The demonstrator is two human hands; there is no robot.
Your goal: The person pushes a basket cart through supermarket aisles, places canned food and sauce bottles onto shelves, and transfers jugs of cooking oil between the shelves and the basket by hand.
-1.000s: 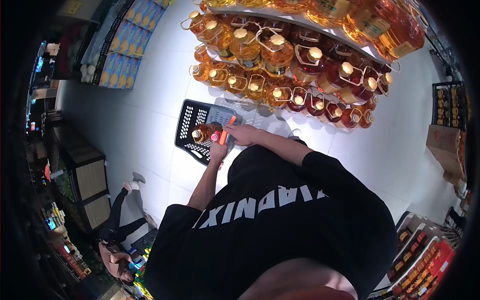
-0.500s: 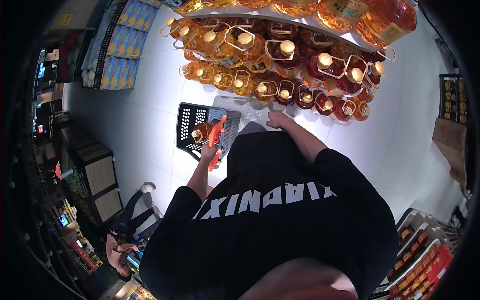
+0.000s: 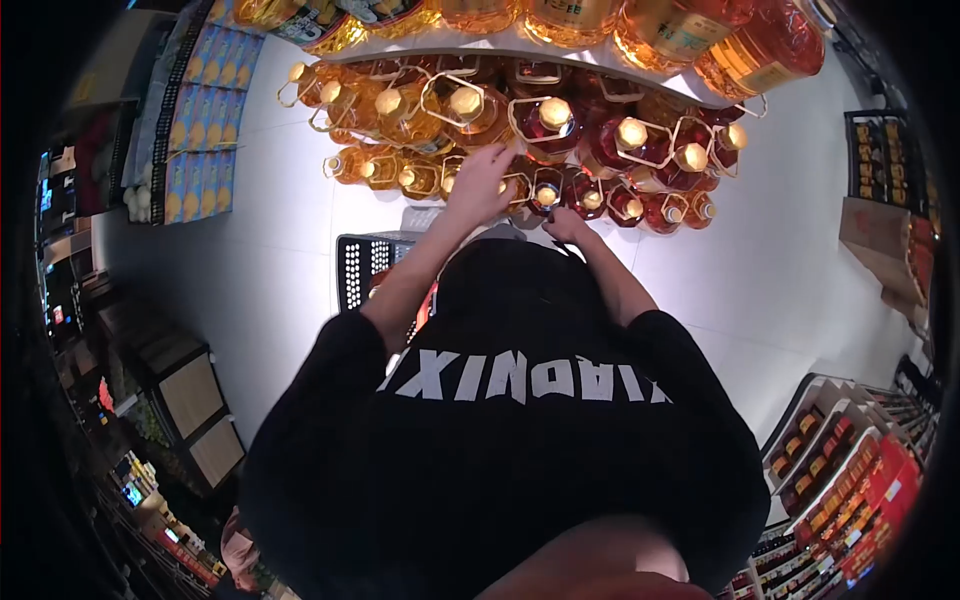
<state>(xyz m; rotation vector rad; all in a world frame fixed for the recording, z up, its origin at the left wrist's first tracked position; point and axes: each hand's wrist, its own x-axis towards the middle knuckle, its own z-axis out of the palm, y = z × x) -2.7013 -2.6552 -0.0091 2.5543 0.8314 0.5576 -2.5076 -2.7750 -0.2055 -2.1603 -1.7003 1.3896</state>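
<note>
My left hand point(image 3: 482, 188) reaches over the front row of oil bottles. Its fingers are stretched out towards the row behind, beside the gold caps; whether they touch a bottle I cannot tell. Low at the front row, my right hand point(image 3: 568, 226) has curled fingers close to a dark red bottle point(image 3: 546, 194); anything inside them is hidden. The dark shopping basket point(image 3: 350, 262) stands on the floor to the left, partly covered by my left forearm. Little of its orange handle point(image 3: 427, 305) shows.
Larger bottles point(image 3: 570, 20) line the shelf above. Blue cartons point(image 3: 207, 125) are stacked at the far left. Wooden-sided display bins point(image 3: 190, 390) stand at the left, product racks point(image 3: 825, 440) at lower right. Part of another person point(image 3: 238, 550) shows at lower left.
My left hand has let go of the basket handle and moved up to the bottles. The right hand has shifted slightly towards the front row. The view has moved nearer to the bottles.
</note>
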